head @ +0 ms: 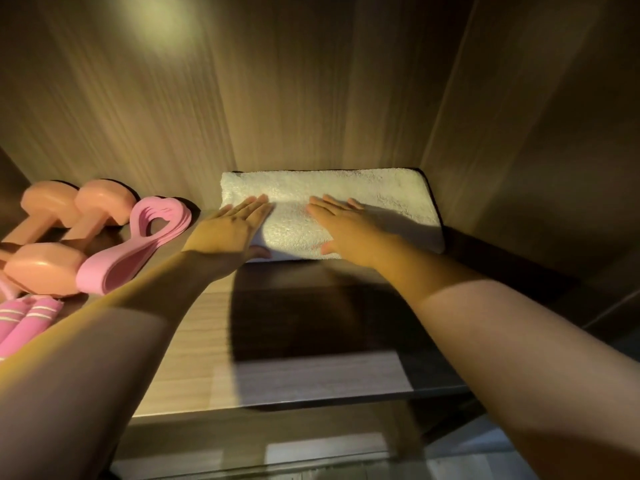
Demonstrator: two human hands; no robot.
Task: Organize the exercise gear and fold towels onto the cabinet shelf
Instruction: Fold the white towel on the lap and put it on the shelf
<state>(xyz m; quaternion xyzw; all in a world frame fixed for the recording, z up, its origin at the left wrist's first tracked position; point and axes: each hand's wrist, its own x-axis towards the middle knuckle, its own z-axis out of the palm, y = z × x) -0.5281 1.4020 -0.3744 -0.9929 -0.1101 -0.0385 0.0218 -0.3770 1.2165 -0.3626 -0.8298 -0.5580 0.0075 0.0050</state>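
**Setting the towel on the cabinet shelf.** A folded white towel lies at the back right of the shelf. Its far edge is against the back panel and its right end is close to the side wall.

Both palms lie flat on the towel's near half. The left-hand grip covers the near left corner and the right-hand grip rests near the middle. Fingers are straight and slightly spread, closed round nothing.

The step in hand appears to be pressing and squaring the fold where it sits. The next move, on this reading, calls for lifting both hands straight off so the layers do not drag, with any further towel laid on top.

To the left, apart from the towel, sit salmon-pink dumbbells, a pink heart-looped figure-eight exerciser and pink striped handles, apparently stowed.
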